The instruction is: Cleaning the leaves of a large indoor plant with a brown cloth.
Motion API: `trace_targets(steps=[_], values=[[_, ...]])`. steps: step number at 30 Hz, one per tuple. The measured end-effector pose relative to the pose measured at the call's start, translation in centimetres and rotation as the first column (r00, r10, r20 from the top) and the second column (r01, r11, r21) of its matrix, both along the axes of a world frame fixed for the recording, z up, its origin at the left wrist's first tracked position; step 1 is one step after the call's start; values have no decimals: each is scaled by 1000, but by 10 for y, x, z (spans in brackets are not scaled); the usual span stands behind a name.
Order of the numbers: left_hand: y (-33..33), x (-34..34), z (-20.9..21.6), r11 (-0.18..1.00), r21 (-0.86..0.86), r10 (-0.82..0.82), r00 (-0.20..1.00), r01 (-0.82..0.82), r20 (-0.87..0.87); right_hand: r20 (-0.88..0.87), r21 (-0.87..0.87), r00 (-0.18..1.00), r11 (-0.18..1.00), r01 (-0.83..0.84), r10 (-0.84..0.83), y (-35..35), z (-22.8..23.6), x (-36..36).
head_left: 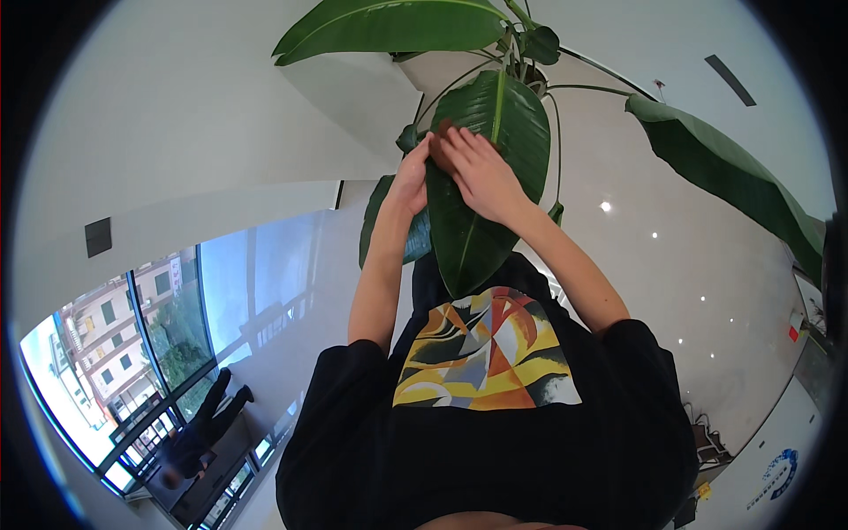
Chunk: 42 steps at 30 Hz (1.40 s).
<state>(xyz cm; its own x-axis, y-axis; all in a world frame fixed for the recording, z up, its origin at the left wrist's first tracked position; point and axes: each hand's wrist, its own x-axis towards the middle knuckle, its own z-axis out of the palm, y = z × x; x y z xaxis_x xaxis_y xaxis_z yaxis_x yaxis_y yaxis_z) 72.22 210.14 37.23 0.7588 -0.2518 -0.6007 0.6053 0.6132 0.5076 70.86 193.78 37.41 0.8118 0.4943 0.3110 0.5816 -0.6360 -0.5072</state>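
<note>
A large green leaf point(474, 234) of a potted plant hangs in front of me, its tip pointing down toward my chest. My right hand point(486, 177) lies over the leaf's upper face, fingers together, pressing a small brown cloth point(443, 146) against its left part. At the leaf's left edge is my left hand point(409, 184), with its thumb side close to the cloth. Some of its fingers are hidden behind the leaf, and it appears to hold that edge.
Another broad leaf point(389, 26) spreads above, and a long one point(724, 159) arches to the right. A smaller leaf point(375, 221) hangs below my left hand. A white wall point(221, 115) stands at left. A person point(199, 433) is by the windows at lower left.
</note>
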Motion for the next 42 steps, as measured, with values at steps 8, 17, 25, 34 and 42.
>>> trace_targets(steps=[8,17,25,34,42], values=[[12,-2,4,999,-36,-28,999,29,35,239,-168,970,986,-12,52,-54,-19,72],[3,0,5,996,-87,-2,999,5,37,17,-10,997,997,76,-76,-72,-23,23],[7,2,8,998,-56,-1,999,3,36,-190,-19,973,991,-134,128,-51,-31,-86],[15,-12,4,979,82,-187,982,186,13,-233,194,912,903,383,-337,-86,-12,16],[21,-90,1,956,186,-204,969,228,-142,76,12,994,996,84,-85,-17,-16,12]])
